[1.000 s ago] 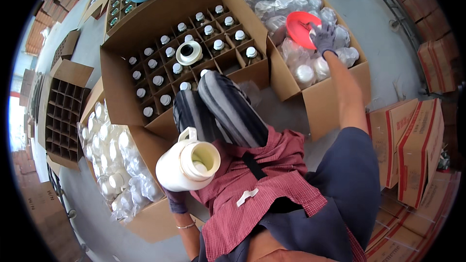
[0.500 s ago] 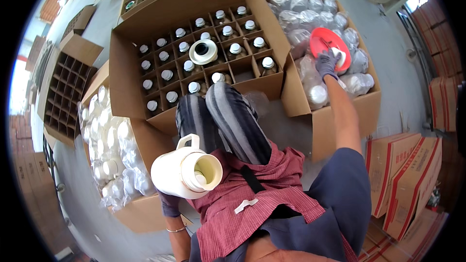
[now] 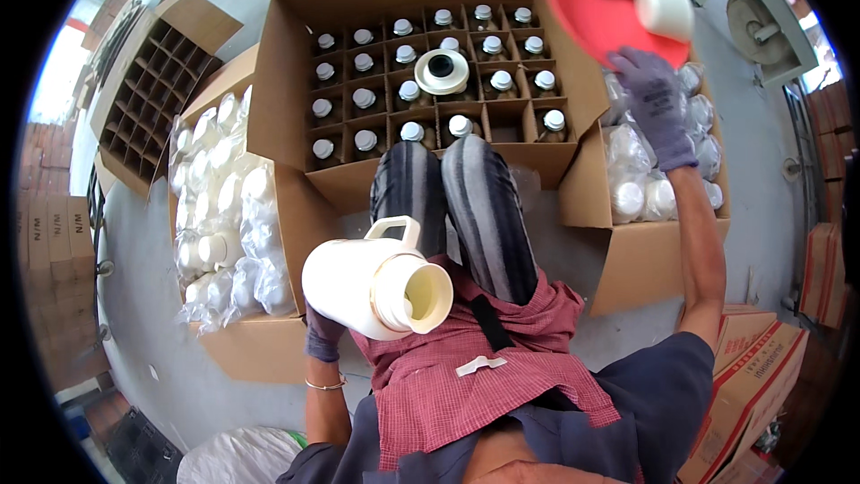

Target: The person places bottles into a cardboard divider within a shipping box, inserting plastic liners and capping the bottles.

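Observation:
My left hand [image 3: 324, 333], in a grey glove, supports a cream-white thermos jug [image 3: 354, 282] from its underside, its fingers mostly hidden. The jug lies tilted above my lap, its wide mouth facing right and its handle upward; something pale shows inside. At the upper right, my gloved right hand [image 3: 652, 99] grips the near rim of a red basin [image 3: 582, 4], raised over a carton. A white cylindrical piece [image 3: 665, 12] and a dark red item, too blurred to name, are in the basin. Before my knees, white-capped bottles [image 3: 365, 99] stand in a divided carton [image 3: 291, 94].
A white round lid with a black centre [image 3: 441, 76] rests on the bottles. Plastic-wrapped bottles fill cartons at the left [image 3: 224, 193] and right [image 3: 658, 200]. An empty divided carton [image 3: 157, 90] stands far left. Red-striped cartons [image 3: 748, 376] lie at the lower right.
My right hand has lifted the red basin up and away from the wrapped bottles, tilting it. The jug stays in my left hand. The whole view has shifted.

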Available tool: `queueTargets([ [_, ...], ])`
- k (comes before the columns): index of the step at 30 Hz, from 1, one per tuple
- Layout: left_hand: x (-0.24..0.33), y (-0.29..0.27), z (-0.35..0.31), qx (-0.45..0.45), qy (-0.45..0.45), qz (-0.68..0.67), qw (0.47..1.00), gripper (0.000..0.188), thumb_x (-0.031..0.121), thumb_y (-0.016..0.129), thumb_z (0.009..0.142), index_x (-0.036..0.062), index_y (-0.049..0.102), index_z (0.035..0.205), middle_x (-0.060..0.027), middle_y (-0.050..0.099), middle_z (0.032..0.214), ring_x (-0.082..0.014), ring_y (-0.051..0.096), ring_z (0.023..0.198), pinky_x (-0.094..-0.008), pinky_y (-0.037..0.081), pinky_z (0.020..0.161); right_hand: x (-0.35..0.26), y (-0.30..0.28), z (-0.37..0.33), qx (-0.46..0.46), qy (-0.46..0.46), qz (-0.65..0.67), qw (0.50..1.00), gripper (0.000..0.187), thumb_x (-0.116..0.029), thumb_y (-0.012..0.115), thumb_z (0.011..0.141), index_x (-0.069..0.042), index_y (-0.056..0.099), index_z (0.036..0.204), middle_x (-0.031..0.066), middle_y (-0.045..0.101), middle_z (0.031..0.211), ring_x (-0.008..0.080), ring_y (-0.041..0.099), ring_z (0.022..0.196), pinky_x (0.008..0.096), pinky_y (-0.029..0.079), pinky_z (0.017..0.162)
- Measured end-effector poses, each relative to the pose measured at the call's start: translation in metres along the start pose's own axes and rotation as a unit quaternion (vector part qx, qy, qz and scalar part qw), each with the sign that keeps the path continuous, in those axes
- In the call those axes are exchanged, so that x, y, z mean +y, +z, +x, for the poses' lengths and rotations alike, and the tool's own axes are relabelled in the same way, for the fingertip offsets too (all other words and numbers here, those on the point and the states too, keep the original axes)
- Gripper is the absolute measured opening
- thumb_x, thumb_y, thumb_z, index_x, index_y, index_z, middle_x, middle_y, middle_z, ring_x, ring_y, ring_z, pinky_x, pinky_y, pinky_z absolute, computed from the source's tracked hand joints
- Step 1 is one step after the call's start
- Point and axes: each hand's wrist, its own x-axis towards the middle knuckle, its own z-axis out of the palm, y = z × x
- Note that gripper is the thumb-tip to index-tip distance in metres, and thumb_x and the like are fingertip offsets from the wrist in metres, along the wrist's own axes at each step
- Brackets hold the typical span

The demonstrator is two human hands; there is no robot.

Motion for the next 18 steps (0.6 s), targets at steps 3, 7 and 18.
queueTargets([
  [3,0.004,0.005,0.000,0.005,-0.035,-0.072,0.997,0.060,0.025,0.070,0.082,0.0072,0.047,0.135,-0.0115,0.056,0.131,-0.0255,0.050,0.126,-0.0414,0.032,0.109,-0.055,0.028,0.042,0.060,-0.122,0.062,0.989,0.024,-0.011,0.063,0.075,-0.015,0.062,0.099,0.0041,0.062,0.098,0.0218,0.062,0.091,0.0370,0.050,0.079],
  [7,0.005,-0.005,-0.011,-0.009,-0.026,0.012,1.000,0.060,0.021,0.073,0.080,0.0057,0.049,0.133,-0.0124,0.057,0.130,-0.0262,0.051,0.124,-0.0411,0.036,0.107,-0.148,0.114,0.074,-0.001,-0.242,0.168,0.955,0.009,-0.012,0.060,0.075,-0.016,0.058,0.083,0.0008,0.058,0.078,0.0209,0.063,0.078,0.0356,0.049,0.071],
  [18,0.038,-0.012,-0.010,0.048,-0.118,-0.154,0.980,0.054,0.013,0.074,0.076,0.0018,0.055,0.125,-0.0167,0.060,0.124,-0.0287,0.056,0.118,-0.0408,0.042,0.101,-0.229,0.207,0.091,-0.130,-0.213,0.226,0.942,0.018,-0.023,0.061,0.082,-0.014,0.066,0.096,0.0065,0.063,0.095,0.0252,0.061,0.096,0.0390,0.047,0.083],
])
